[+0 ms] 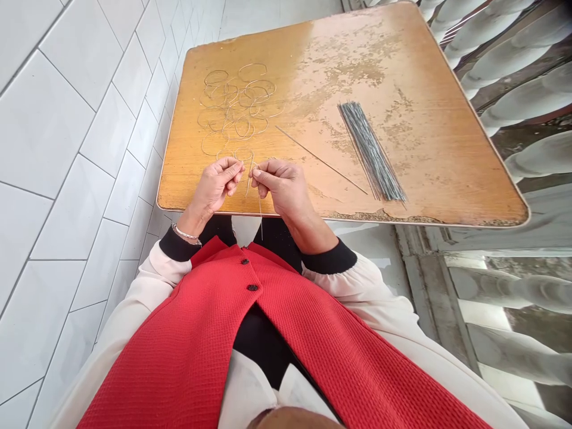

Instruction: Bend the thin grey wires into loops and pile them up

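Left hand (214, 186), right hand (281, 187): both closed, fingertips pinching thin wire (260, 208) close together, tail hanging toward lap. Wire loops (236, 113) just ahead of hands; straight wire (322, 161), grey wire bundle (370, 152) to right, on worn wooden tabletop (402, 119).

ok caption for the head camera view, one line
Right hand pinches a thin wire near the left hand over a worn wooden tabletop, beside wire loops and straight wires

Grey wires (370, 152), mottled orange tabletop (313, 65)
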Demonstrator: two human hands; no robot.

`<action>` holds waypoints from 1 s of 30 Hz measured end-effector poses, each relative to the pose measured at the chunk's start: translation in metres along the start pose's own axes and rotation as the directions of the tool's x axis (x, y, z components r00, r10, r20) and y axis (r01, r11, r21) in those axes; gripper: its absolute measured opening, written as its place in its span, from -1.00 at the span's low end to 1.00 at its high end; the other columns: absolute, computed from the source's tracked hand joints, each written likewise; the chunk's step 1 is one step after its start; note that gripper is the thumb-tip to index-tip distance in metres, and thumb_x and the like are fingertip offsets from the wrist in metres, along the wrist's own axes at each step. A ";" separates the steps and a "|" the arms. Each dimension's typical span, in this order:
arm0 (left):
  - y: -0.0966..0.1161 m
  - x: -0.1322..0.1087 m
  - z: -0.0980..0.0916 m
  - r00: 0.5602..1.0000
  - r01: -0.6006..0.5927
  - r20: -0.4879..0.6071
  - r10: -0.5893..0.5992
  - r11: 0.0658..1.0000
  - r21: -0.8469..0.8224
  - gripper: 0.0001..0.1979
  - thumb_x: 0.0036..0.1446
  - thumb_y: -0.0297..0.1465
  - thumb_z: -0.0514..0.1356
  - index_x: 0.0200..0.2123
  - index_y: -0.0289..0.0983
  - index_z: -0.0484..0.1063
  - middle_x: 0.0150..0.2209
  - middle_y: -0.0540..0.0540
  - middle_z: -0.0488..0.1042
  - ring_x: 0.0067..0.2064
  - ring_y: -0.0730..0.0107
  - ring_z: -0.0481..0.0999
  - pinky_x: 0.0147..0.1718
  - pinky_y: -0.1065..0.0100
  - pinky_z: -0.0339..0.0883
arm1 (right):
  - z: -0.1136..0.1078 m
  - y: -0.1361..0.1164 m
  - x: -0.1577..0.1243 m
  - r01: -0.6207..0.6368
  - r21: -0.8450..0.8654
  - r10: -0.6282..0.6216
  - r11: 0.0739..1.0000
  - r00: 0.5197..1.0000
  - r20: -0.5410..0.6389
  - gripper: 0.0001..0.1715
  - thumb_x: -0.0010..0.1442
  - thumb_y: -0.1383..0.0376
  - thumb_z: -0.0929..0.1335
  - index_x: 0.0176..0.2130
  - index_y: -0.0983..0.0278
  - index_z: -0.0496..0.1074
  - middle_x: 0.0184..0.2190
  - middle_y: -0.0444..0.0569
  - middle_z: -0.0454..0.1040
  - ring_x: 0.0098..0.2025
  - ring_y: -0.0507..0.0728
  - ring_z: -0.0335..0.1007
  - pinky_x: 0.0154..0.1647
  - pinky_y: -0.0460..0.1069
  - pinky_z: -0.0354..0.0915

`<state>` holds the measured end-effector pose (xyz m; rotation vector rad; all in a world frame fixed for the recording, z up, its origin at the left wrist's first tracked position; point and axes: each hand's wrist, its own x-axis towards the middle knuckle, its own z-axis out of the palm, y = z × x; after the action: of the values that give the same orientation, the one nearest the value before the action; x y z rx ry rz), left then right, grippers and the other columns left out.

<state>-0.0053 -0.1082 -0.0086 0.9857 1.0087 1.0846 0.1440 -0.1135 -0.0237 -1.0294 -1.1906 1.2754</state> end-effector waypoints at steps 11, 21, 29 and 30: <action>0.008 -0.002 -0.006 0.996 0.070 0.057 -0.074 0.995 0.072 -0.63 0.31 -0.16 0.24 -0.46 -0.28 0.43 -0.55 0.07 0.42 -0.62 0.70 0.29 -0.63 0.53 0.13 | -0.003 -0.005 0.002 -0.008 -0.088 0.013 0.996 0.998 0.057 -0.69 0.16 0.34 0.49 -0.56 0.30 0.42 -0.64 -0.16 0.39 -0.68 -0.10 0.18 -0.63 -0.14 0.12; 0.011 -0.001 -0.005 0.963 0.213 0.187 -0.193 0.973 -0.091 -0.67 0.35 -0.41 0.21 -0.51 -0.34 0.42 -0.59 0.11 0.25 -0.67 0.83 0.07 -0.72 0.66 -0.08 | -0.006 -0.008 -0.003 0.026 -0.204 -0.014 0.979 0.998 0.063 -0.77 0.13 0.39 0.46 -0.54 0.29 0.46 -0.67 -0.19 0.37 -0.67 -0.09 0.16 -0.61 -0.13 0.11; -0.002 0.001 0.000 0.983 0.175 0.114 -0.146 0.932 -0.318 -0.67 0.38 -0.54 0.11 -0.49 -0.34 0.36 -0.57 0.14 0.21 -0.69 0.86 0.00 -0.74 0.72 -0.10 | -0.003 -0.011 -0.004 0.042 -0.237 -0.029 0.970 0.998 0.056 -0.72 0.15 0.50 0.40 -0.56 0.31 0.44 -0.69 -0.21 0.33 -0.68 -0.10 0.13 -0.58 -0.12 0.11; -0.003 0.001 0.000 0.984 0.171 0.110 -0.141 0.925 -0.339 -0.67 0.38 -0.54 0.11 -0.49 -0.34 0.36 -0.56 0.14 0.21 -0.69 0.86 0.01 -0.74 0.72 -0.10 | -0.003 -0.011 -0.004 0.047 -0.232 -0.034 0.971 0.998 0.058 -0.70 0.16 0.50 0.40 -0.57 0.31 0.43 -0.70 -0.21 0.32 -0.68 -0.10 0.13 -0.58 -0.12 0.10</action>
<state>-0.0042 -0.1082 -0.0111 0.6458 0.7785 1.0360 0.1487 -0.1175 -0.0131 -1.1403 -1.4212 1.1560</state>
